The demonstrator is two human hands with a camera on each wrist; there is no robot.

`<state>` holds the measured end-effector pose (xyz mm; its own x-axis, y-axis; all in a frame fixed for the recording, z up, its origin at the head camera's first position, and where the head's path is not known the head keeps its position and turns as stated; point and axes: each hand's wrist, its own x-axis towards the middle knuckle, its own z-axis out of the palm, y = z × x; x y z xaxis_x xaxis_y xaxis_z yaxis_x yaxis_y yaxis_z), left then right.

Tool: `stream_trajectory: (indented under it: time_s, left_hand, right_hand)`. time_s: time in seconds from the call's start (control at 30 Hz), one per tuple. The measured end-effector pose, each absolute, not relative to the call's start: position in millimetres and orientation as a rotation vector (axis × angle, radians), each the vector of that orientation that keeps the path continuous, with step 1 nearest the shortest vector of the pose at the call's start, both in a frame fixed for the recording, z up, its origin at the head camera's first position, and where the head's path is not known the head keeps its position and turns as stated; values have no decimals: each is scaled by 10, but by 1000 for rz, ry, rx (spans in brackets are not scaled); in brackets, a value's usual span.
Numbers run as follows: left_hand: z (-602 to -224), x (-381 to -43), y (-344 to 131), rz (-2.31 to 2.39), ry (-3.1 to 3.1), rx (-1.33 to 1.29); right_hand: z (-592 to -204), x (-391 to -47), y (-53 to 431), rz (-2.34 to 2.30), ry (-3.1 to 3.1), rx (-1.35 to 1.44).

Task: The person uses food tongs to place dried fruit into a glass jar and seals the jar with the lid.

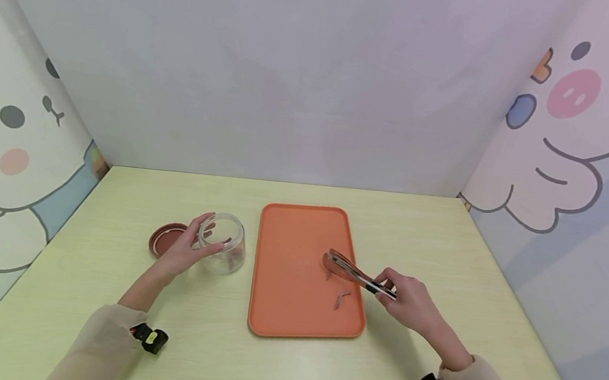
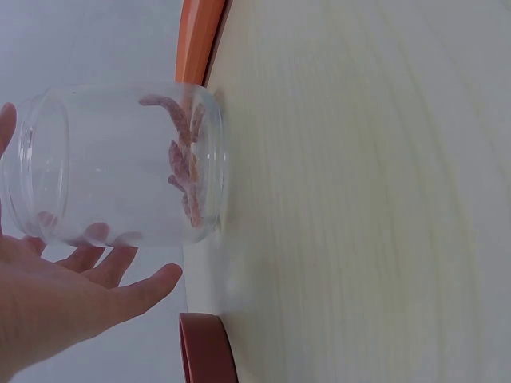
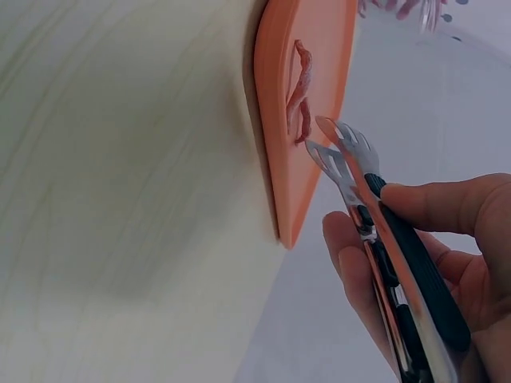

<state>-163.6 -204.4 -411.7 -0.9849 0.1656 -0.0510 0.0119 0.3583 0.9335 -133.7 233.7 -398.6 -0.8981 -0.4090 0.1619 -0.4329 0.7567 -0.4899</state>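
Observation:
My left hand [image 1: 186, 255] holds a clear glass jar [image 1: 235, 257] near its open rim, thumb on one side and fingers on the other. Several reddish-brown strips [image 2: 182, 163] lie at the jar's bottom, seen through the glass in the left wrist view. With my right hand [image 1: 410, 300] I grip metal tongs [image 1: 357, 274] with dark handle grips. Their tips are slightly apart above the right part of an orange tray [image 1: 294, 238]. Twisted reddish strips [image 3: 301, 92] lie on that tray near the tips; I see nothing clearly pinched between them.
A brown-red round lid [image 1: 163, 242] lies on the pale wooden table [image 1: 296, 375], left of the jar and partly behind my left hand. A plain grey wall [image 1: 304, 91] stands at the back, with cartoon-printed panels on both sides.

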Motion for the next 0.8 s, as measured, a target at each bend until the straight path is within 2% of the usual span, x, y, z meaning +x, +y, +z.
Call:
stream_trajectory:
  time_s: [0.8]
  left_hand:
    - [-4135, -1653, -2044, 1725, 2462, 172]
  right_hand:
    - [-4016, -1232, 2388, 807, -2939, 589]
